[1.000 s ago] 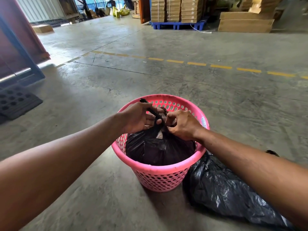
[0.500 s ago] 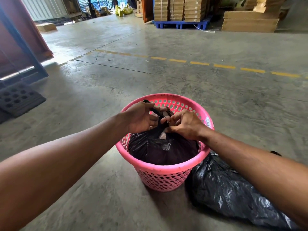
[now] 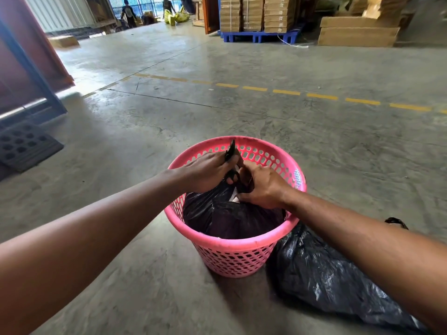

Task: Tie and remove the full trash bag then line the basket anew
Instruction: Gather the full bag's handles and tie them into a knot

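Nearest to the camera, at about 4 o'clock from the basket, a second black bag (image 3: 326, 279) lies flat on the concrete floor (image 3: 145, 286), touching the basket's wall; whether it is another tied bag or the new liner cannot be told, but it lies within easy reach of the right arm.

The pink basket (image 3: 232, 257) stands upright on the floor in the middle of the view; the full trash bag (image 3: 229, 218) sits inside it, below the rim, so the basket walls keep it steady while the person ties it.

Both hands meet over the bag's neck at the centre of the basket; the left hand (image 3: 205, 172) is clenched around one gathered end of the plastic, whose tip stands up above the knuckles toward 12 o'clock; the right hand (image 3: 263, 187) is closed on the other end, its fingers (image 3: 244, 171) pinching the plastic close against the left hand. The two grips are held so near because a knot is probably being formed or tightened; the knot itself is hidden between the hands, so it cannot be told if it is finished. The bag is not yet lifted out.

Farther, toward 12 o'clock, a dashed yellow line (image 3: 285, 92) crosses the floor; beyond it stand stacked cardboard boxes (image 3: 256, 13) on a blue pallet (image 3: 258, 36).
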Tool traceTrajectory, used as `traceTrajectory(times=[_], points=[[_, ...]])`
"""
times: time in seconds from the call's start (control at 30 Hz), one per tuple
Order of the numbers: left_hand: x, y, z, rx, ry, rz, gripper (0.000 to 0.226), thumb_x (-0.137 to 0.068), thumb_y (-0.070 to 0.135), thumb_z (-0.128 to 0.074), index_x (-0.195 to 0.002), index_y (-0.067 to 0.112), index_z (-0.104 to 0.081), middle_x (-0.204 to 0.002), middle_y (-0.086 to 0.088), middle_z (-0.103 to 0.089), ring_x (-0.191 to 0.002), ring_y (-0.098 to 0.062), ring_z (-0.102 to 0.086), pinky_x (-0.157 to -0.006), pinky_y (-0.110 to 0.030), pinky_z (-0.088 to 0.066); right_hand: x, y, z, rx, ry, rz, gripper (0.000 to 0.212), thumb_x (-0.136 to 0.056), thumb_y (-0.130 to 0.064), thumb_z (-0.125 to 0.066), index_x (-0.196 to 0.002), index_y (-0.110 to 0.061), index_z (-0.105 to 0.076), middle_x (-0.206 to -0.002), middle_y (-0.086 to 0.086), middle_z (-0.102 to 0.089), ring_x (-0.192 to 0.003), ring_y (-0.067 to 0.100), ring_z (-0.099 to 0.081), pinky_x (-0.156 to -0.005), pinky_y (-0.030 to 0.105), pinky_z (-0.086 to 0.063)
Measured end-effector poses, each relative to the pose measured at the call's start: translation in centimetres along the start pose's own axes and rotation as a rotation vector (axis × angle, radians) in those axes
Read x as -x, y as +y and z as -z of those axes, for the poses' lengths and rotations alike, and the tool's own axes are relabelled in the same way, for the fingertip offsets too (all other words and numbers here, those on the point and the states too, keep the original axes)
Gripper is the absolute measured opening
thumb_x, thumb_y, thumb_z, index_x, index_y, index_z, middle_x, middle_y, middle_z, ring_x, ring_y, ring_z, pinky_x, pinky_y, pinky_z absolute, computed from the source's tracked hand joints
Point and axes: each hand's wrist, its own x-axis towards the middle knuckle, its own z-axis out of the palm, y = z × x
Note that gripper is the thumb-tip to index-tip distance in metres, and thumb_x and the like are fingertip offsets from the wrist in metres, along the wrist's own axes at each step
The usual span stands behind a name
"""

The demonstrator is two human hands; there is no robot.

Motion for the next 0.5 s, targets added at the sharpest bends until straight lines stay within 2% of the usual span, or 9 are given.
traceTrajectory(times=[0.13,0.2,0.27,0.33,0.4,0.5], points=[[1.0,0.6,-0.1,-0.134,0.119,-0.184,0.040,-0.109,0.032,-0.033,-0.094,0.009,-0.062,-0.087,-0.003,-0.070,-0.083,-0.020,-0.064,-0.083,-0.039,-0.048,0.0,-0.2,0.1,0.004,0.013,0.001,0.039,-0.067,-0.033,-0.079,-0.098,-0.026,-0.055,-0.090,-0.002,-0.071,-0.084,0.020,-0.067,-0.078,0.038,-0.055],[1.1,-0.2,0.2,-0.211,0.203,-0.266,0.037,-0.109,0.027,-0.036,-0.089,0.006,-0.059,-0.084,-0.004,-0.065,-0.078,-0.022,-0.060,-0.076,-0.041,-0.046,0.1,-0.3,0.1,-0.006,-0.002,-0.005,0.036,-0.067,-0.030,-0.079,-0.095,-0.026,-0.056,-0.088,-0.003,-0.071,-0.083,0.018,-0.067,-0.079,0.038,-0.056],[1.3,-1.0,0.4,-0.232,0.232,-0.268,0.036,-0.109,0.027,-0.037,-0.088,0.006,-0.058,-0.084,-0.003,-0.063,-0.077,-0.022,-0.058,-0.075,-0.044,-0.046,0.1,-0.2,0.3,-0.027,-0.028,-0.012,0.035,-0.067,-0.031,-0.080,-0.094,-0.025,-0.058,-0.088,-0.004,-0.072,-0.084,0.017,-0.068,-0.080,0.037,-0.056],[1.6,-1.2,-0.1,-0.197,0.220,-0.287,0.032,-0.108,0.026,-0.038,-0.095,0.008,-0.062,-0.095,-0.002,-0.065,-0.087,-0.021,-0.063,-0.081,-0.043,-0.048,0.1,-0.1,0.7,-0.080,-0.048,-0.029,0.036,-0.066,-0.034,-0.079,-0.096,-0.025,-0.060,-0.087,-0.005,-0.072,-0.084,0.016,-0.069,-0.079,0.035,-0.056],[1.9,-1.0,-0.8,-0.144,0.210,-0.345,0.028,-0.107,0.021,-0.042,-0.101,0.007,-0.065,-0.114,-0.005,-0.065,-0.105,-0.019,-0.064,-0.093,-0.035,-0.050,-0.2,-0.1,1.1,-0.231,-0.016,-0.072,0.031,-0.072,-0.032,-0.076,-0.096,-0.023,-0.060,-0.085,-0.003,-0.070,-0.077,0.015,-0.069,-0.074,0.035,-0.056],[2.3,-0.5,-1.4,-0.101,0.236,-0.431,0.026,-0.105,0.013,-0.045,-0.096,0.004,-0.067,-0.130,-0.010,-0.058,-0.124,-0.017,-0.059,-0.105,-0.027,-0.043,-1.0,-0.1,1.9,-0.413,0.205,-0.095,0.026,-0.080,-0.017,-0.068,-0.105,-0.018,-0.058,-0.093,0.000,-0.068,-0.065,0.006,-0.064,-0.066,0.027,-0.050]])
